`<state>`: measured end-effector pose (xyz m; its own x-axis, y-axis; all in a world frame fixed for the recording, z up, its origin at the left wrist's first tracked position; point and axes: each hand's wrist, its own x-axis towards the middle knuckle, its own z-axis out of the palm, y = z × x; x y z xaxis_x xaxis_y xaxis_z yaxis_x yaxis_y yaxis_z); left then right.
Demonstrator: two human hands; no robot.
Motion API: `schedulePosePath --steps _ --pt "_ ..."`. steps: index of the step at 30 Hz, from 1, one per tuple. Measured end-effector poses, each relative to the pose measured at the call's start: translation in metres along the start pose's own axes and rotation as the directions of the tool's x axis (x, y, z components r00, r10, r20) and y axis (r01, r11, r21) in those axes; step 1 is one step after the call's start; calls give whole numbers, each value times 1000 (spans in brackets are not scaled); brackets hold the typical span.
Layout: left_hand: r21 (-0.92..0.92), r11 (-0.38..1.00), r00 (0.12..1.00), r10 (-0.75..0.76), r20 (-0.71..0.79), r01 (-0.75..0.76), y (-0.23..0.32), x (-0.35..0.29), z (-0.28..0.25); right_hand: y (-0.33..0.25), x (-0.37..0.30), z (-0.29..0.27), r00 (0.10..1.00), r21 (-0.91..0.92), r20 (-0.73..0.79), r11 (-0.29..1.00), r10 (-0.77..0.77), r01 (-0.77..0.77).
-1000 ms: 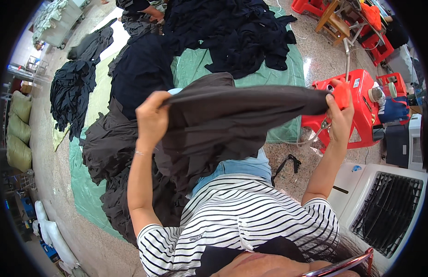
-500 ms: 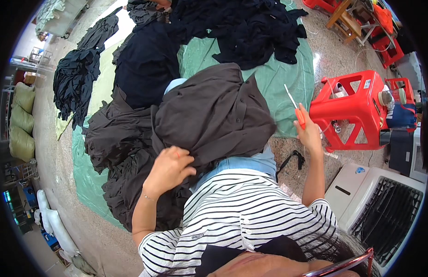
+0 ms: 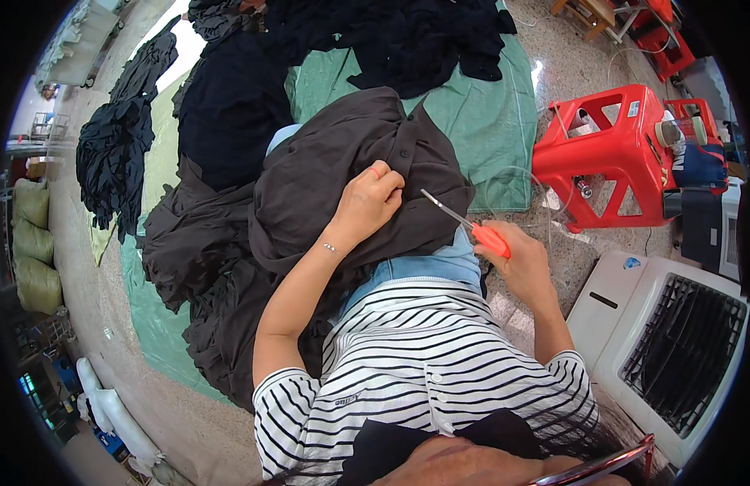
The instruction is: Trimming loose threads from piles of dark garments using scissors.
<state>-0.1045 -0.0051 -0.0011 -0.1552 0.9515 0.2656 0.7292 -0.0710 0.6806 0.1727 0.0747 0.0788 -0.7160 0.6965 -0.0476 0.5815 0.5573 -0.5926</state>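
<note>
Garment (image 3: 334, 154), dark brown, drapes over the person's blue jeans (image 3: 436, 269); it looks soft, light, floppy, best held by its buttoned edge. The left hand (image 3: 368, 201) pinches it near a button (image 3: 403, 153); apart, the right hand (image 3: 519, 257) grips an orange-handled tool (image 3: 492, 240).

bright indoor light, white glare on floor (image 3: 538, 71), fisheye-bent edges, black corners
</note>
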Motion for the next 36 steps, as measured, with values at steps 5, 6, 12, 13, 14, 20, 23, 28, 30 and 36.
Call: schedulePosePath --steps 5,6,12,13,14,20,23,28,30,36 --pt "-147 981 990 -133 -42 126 -2 -1 5 -15 3 2 992 5 77 994 104 -105" --pt "-153 979 988 -143 -56 134 -4 -2 6 -13 4 5 996 -16 59 998 68 -67" --pt "-132 984 987 -131 -92 118 -7 -2 9 -15 6 3 996 -78 62 995 66 -61" --pt "-123 986 987 -122 -101 109 -7 -1 10 -14 7 3 994 -69 64 994 87 -82" --pt "-122 987 988 -116 -99 104 -6 0 8 -13 6 3 994 -67 58 994 89 -85" --pt "-172 969 979 -193 -64 179 12 48 -12 -9 20 1 987 -16 -99 992 123 -125" --pt "100 993 993 -70 91 61 -3 59 -8 -11 27 -2 989 -52 -108 993 96 -102" --pt "54 987 986 -153 71 150 -15 61 -2 -10 32 1 994 -83 -87 994 68 -76" --pt "38 986 985 -167 43 165 -16 62 -1 -12 35 2 995 -88 -70 993 70 -76" --pt "80 988 991 -125 -50 129 -25 60 5 -17 41 2 997 -166 -64 984 49 -59"
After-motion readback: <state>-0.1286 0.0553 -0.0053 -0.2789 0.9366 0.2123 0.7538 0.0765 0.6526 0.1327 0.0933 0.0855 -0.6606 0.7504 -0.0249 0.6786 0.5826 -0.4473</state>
